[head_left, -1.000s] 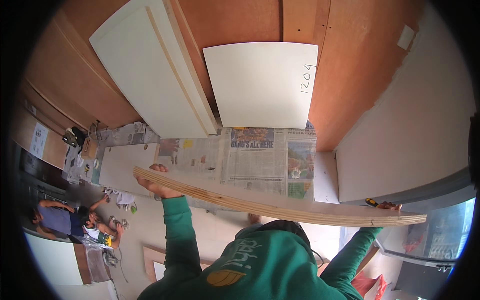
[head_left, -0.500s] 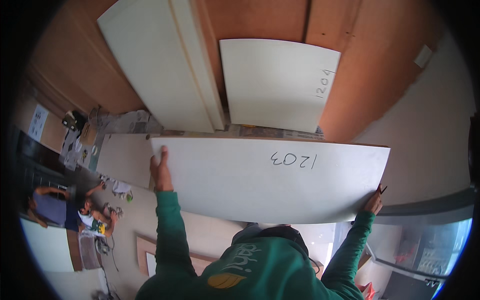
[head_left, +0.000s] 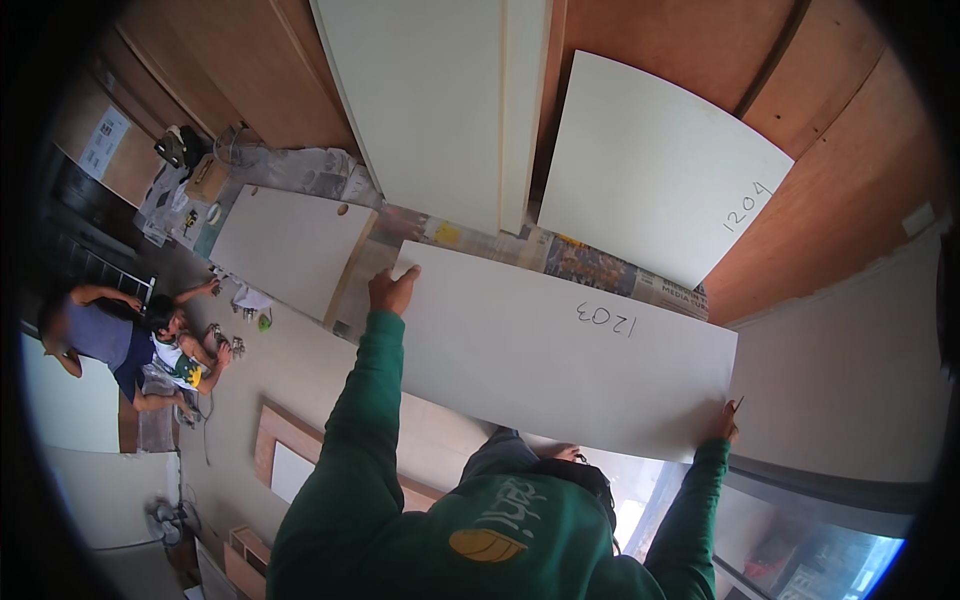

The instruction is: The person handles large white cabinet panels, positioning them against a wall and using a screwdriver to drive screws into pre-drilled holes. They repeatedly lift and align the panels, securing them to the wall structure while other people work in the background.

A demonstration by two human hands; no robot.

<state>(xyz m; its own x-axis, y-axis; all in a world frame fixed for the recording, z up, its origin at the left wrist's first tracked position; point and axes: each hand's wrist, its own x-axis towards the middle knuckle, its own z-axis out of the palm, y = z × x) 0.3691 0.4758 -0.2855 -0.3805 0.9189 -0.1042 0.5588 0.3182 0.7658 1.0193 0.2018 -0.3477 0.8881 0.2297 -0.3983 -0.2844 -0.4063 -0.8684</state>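
Observation:
A long white board (head_left: 550, 365) with handwritten marking spans the space in front of me. My left hand (head_left: 393, 291) grips its left end near the far corner, thumb over the top face. On the right end, my right hand (head_left: 728, 424) is closed round the near corner, and a thin dark stick like a pencil (head_left: 739, 404) pokes out from its fingers. The undersides of both grips are hidden by the board. Just beyond the far edge, newspaper sheets (head_left: 590, 276) cover the floor.
A squarish white panel (head_left: 650, 165) and a tall white panel (head_left: 430, 100) lean on brown wooden boards. Another white panel (head_left: 290, 240) with two holes lies at left. Two people (head_left: 105, 330) (head_left: 180, 345) are farther left. A wooden frame (head_left: 285, 445) lies near my left arm.
My view has turned, so the leaning panels now sit farther right. The board appears tilted, its right end nearer me, with more newspaper showing beyond. Both hands keep their hold.

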